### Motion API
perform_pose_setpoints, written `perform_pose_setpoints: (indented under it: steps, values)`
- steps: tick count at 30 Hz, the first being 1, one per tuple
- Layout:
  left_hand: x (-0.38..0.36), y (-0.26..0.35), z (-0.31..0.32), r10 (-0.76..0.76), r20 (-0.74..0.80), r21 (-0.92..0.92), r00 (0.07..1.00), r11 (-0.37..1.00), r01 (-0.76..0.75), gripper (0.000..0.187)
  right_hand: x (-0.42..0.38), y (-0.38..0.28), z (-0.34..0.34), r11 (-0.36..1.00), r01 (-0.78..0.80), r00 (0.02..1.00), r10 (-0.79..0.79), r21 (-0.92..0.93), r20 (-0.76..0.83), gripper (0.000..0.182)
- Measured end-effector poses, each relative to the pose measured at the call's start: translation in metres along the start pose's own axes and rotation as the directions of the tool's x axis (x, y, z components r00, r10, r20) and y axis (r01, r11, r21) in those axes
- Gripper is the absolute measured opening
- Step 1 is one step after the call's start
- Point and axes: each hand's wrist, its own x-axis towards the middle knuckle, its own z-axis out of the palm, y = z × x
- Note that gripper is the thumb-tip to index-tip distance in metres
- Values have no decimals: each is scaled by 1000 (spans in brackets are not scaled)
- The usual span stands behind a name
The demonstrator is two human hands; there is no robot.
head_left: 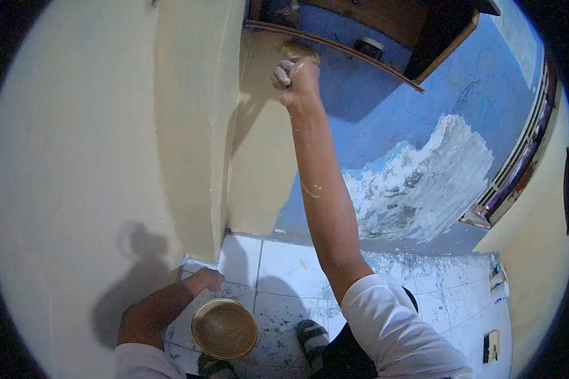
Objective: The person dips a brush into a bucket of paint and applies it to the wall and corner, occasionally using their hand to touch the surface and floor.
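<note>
My right hand (295, 79), spotted with pale paint, is raised high and closed round the handle of a paint brush (301, 50). The blurred brush head touches the wall just under the shelf, where cream paint (262, 136) meets blue paint (367, 142). Low on the left, my left hand (207, 279) is closed in a fist just above a round bucket (225, 328) of tan paint. Whatever that fist holds, perhaps the bucket's handle, is too small to make out.
A wooden shelf (417, 82) juts from the wall at the top, with a small jar (369, 47) on it. Bare plaster (423, 183) shows on the blue wall. A barred window (518, 158) is at the right. Paint spots mark the tiled floor (284, 262); a small box (490, 346) lies there.
</note>
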Motion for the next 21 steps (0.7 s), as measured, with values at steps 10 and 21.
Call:
perform_pose_setpoints:
  steps: [10, 21]
  values:
    - [-3, 9, 4, 48, -41, -4, 998, 999, -48, 34, -74, 44, -6, 982, -126, 992, 127, -140, -3, 9]
    - [12, -9, 25, 70, -98, 3, 993, 998, -70, 33, 5, 14, -35, 138, 393, 907, -218, -909, 359, 28]
